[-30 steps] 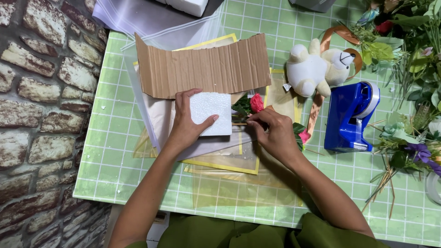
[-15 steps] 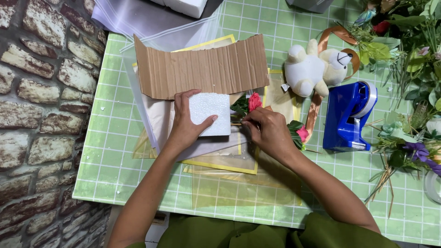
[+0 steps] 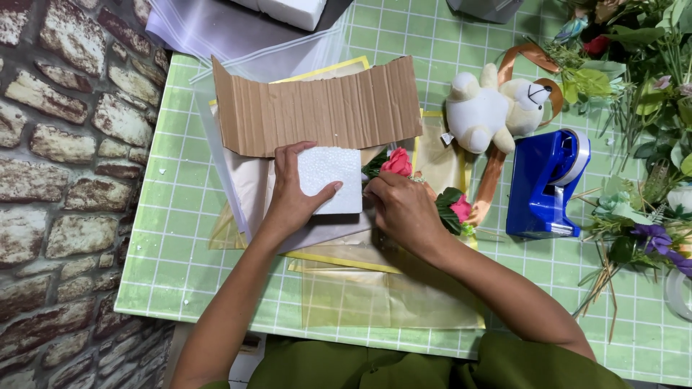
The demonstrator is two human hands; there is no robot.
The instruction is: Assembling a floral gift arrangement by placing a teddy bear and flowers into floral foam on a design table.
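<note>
My left hand (image 3: 292,196) lies flat on a white foam block (image 3: 333,180), pressing it down on sheets of wrapping paper (image 3: 339,252). My right hand (image 3: 405,209) is closed against the block's right side, gripping the stem of a red artificial rose (image 3: 396,162) whose head sticks up above my knuckles. A second pink rose with green leaves (image 3: 455,210) lies just right of that hand. A bent strip of brown corrugated cardboard (image 3: 317,108) stands behind the block.
A white plush bear (image 3: 490,108) and a blue tape dispenser (image 3: 544,184) sit to the right on the green grid mat (image 3: 166,245). Artificial flowers and greenery (image 3: 634,86) crowd the right edge. A brick-pattern surface (image 3: 65,144) borders the left.
My right hand has shifted slightly left toward the foam block with the rose. My left hand stays on the block.
</note>
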